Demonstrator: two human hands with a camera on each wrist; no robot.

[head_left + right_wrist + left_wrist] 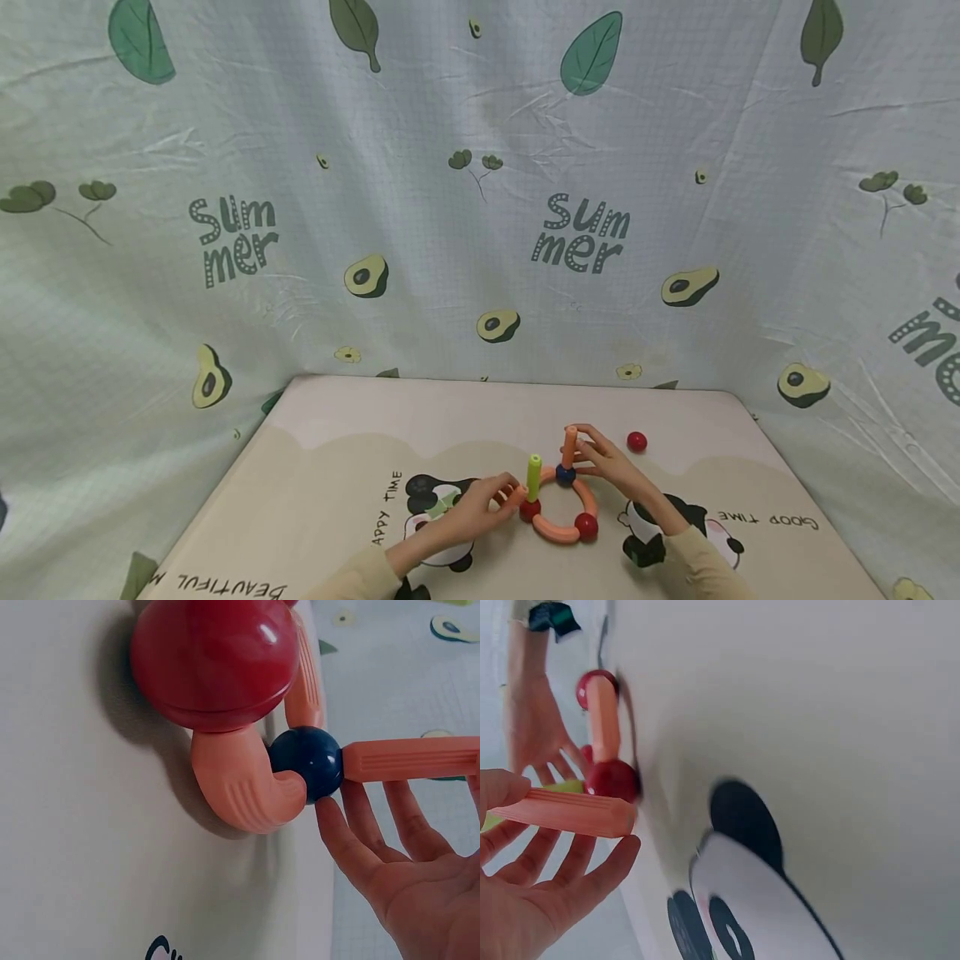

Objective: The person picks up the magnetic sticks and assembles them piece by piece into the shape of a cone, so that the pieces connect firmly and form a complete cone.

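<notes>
A ring of curved orange rods joined by balls lies flat on the table. Its balls are a dark blue one at the back, a red one at front right and another red one at left. From the left ball rises a lime green rod. An orange rod stands upright on the blue ball, and my right hand grips it near its upper part. Beside the left red ball, my left hand pinches a loose ridged orange rod between thumb and fingers.
One loose red ball sits behind my right hand. Panda drawings and lettering are printed on the pale table. Beyond the table's back edge hangs a sheet with avocado and leaf prints.
</notes>
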